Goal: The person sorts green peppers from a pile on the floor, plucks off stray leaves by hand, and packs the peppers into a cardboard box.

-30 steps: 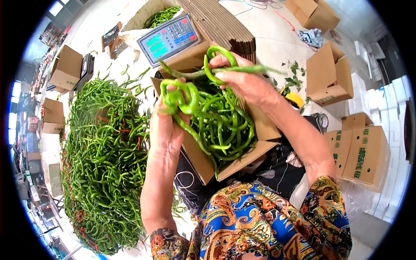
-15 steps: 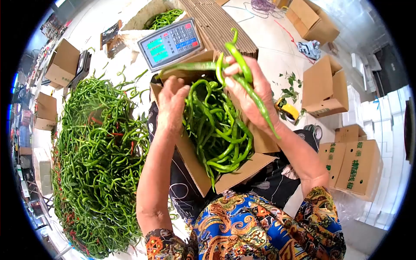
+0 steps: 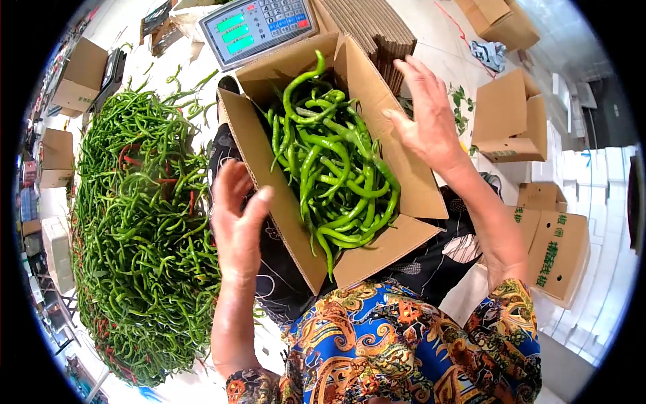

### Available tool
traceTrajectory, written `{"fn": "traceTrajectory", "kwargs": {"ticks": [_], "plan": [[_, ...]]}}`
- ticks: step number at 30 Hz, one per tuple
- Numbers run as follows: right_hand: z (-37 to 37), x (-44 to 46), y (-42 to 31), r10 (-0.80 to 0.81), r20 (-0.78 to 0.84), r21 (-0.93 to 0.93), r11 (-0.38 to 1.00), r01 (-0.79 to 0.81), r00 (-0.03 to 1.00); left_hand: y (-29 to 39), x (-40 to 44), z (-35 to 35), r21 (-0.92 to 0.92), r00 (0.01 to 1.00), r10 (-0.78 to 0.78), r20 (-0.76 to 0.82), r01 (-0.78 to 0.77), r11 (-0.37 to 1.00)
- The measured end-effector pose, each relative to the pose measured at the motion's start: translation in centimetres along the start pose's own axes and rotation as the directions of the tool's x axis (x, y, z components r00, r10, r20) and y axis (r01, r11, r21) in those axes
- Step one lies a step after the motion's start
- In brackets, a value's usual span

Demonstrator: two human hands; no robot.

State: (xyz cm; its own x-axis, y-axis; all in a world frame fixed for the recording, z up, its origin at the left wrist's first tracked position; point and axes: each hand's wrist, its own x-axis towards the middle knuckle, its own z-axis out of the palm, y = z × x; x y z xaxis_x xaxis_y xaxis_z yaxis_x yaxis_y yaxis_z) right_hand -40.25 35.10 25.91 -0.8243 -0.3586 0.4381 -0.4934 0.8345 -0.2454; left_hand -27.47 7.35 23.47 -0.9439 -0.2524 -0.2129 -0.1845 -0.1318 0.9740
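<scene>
An open cardboard box (image 3: 417,182) stands tilted between my knees, partly filled with long green chili peppers (image 3: 343,161). My left hand (image 3: 237,215) hovers just outside the box's left wall, fingers spread, holding nothing. On the other side my right hand (image 3: 431,121) is held beside the right wall, also empty with fingers apart. A curved pepper (image 3: 291,101) lies on top near the far end of the box. To my left spreads a big heap of green peppers (image 3: 141,242) with a few red ones among them.
A digital scale display (image 3: 259,30) is just beyond the box, next to stacked flat cardboard (image 3: 367,30). Open boxes stand at the right (image 3: 511,118) and left (image 3: 84,74). A printed carton (image 3: 558,256) sits lower right.
My right hand has let go of several peppers, which now lie in the box. Both hands have drawn apart to the outside of the box walls.
</scene>
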Motion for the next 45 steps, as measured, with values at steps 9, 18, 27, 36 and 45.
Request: {"fn": "traceTrajectory", "kwargs": {"ticks": [9,18,27,36,45], "plan": [[0.0,-4.4,1.1,0.207,0.612,0.484,0.666,-0.568,0.764,-1.6,3.4,-4.4,-0.024,0.959,-0.282,0.029,0.283,0.959],[-2.4,-5.8,-1.3,0.192,0.646,0.277,0.843,-0.461,0.739,-1.1,2.2,-4.0,0.111,0.961,-0.274,0.033,0.269,0.957],[-3.3,-11.5,-2.3,0.387,0.652,0.373,0.586,-0.72,0.652,-1.0,1.5,-2.5,0.137,0.962,-0.211,0.176,0.189,0.972],[-1.6,-8.9,0.3,0.393,0.585,0.37,0.649,-0.665,0.709,-1.1,2.8,-1.3,0.143,0.952,-0.276,0.13,0.257,0.956],[1.2,-5.1,3.2,0.321,0.388,0.444,0.756,-0.481,0.864,-1.1,7.0,0.7,0.149,0.98,-0.179,0.085,0.166,0.975]]}}
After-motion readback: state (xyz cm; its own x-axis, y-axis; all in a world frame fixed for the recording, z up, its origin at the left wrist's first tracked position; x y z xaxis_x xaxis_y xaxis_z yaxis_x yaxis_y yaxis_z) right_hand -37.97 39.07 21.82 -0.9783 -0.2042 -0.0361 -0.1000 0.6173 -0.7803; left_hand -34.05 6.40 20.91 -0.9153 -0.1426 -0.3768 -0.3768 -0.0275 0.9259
